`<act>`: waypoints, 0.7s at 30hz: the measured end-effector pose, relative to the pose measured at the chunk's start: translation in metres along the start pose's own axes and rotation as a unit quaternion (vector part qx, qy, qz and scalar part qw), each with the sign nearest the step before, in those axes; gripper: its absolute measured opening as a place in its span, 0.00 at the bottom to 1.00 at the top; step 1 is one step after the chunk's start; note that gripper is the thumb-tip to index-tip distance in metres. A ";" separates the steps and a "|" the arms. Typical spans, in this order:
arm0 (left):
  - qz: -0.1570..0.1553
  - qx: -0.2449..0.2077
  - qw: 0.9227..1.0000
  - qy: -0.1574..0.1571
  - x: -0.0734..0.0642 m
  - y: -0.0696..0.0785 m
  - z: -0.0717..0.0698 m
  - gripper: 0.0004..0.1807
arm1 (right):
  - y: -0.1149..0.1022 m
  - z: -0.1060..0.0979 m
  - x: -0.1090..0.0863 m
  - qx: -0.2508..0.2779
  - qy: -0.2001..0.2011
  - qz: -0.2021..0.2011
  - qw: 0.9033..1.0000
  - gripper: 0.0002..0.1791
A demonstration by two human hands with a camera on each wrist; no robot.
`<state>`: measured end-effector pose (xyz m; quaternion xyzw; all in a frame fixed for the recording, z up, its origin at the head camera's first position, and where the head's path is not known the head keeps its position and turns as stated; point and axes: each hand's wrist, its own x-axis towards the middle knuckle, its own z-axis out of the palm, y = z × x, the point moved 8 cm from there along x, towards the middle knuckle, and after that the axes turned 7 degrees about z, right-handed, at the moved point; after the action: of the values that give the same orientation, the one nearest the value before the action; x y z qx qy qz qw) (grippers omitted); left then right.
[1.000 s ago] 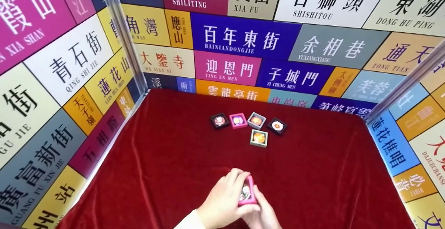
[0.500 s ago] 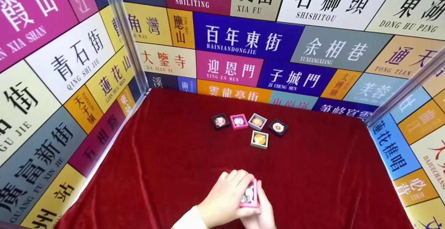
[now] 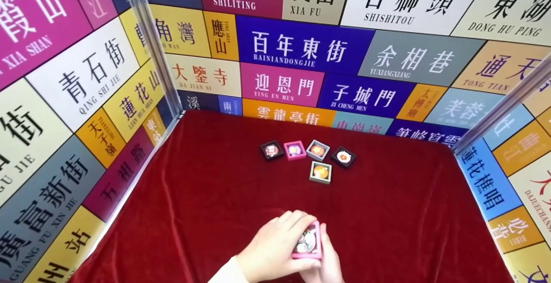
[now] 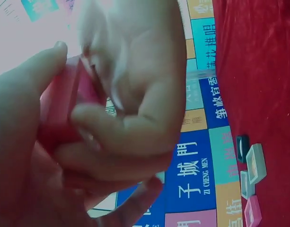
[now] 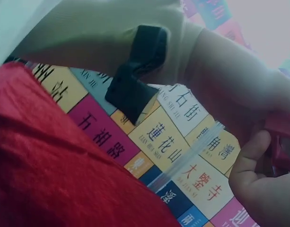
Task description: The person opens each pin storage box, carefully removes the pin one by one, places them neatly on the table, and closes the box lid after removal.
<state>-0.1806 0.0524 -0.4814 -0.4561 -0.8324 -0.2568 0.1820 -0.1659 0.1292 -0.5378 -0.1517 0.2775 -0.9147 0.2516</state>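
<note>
Close to the front of the red cloth (image 3: 241, 197), both hands hold a small square pink box (image 3: 317, 242) with a pale, dark-marked design inside. My left hand (image 3: 275, 244) comes from the left in a white sleeve, fingers curled over the box's far side and thumb along its near edge. From the right, my right hand (image 3: 329, 257) grips the box's right side and underside, partly hidden by the left. In the left wrist view, fingers wrap around the box (image 4: 62, 101) from two sides. The right wrist view shows a thumb (image 5: 258, 142) against the box (image 5: 279, 127).
Farther back on the cloth lie several similar boxes: a black one (image 3: 271, 150), a pink one (image 3: 295, 150), a grey one (image 3: 318, 149), another black one (image 3: 344, 157) and a grey-green one (image 3: 320, 172) nearer. Colourful sign-printed walls (image 3: 301, 46) enclose the cloth on three sides.
The hands have shifted slightly with the pink box between them. The box has turned a little, so more of its inner design shows. The boxes at the back have stayed put.
</note>
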 end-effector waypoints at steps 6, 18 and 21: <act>0.024 0.008 0.999 0.024 -0.003 -0.004 -0.001 0.42 | 0.005 -0.006 -0.001 -0.018 0.046 -0.015 0.999 0.33; 0.038 -0.003 0.998 0.055 -0.009 0.002 0.000 0.41 | 0.003 0.002 -0.009 -0.075 0.010 -0.089 0.993 0.33; 0.031 -0.024 0.997 0.066 -0.009 -0.001 -0.004 0.40 | 0.007 0.002 -0.009 -0.065 -0.011 -0.053 0.996 0.31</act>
<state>-0.1768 0.0436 -0.4839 -0.4675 -0.7978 -0.3008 0.2335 -0.1549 0.1282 -0.5412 -0.1929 0.3254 -0.9048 0.1955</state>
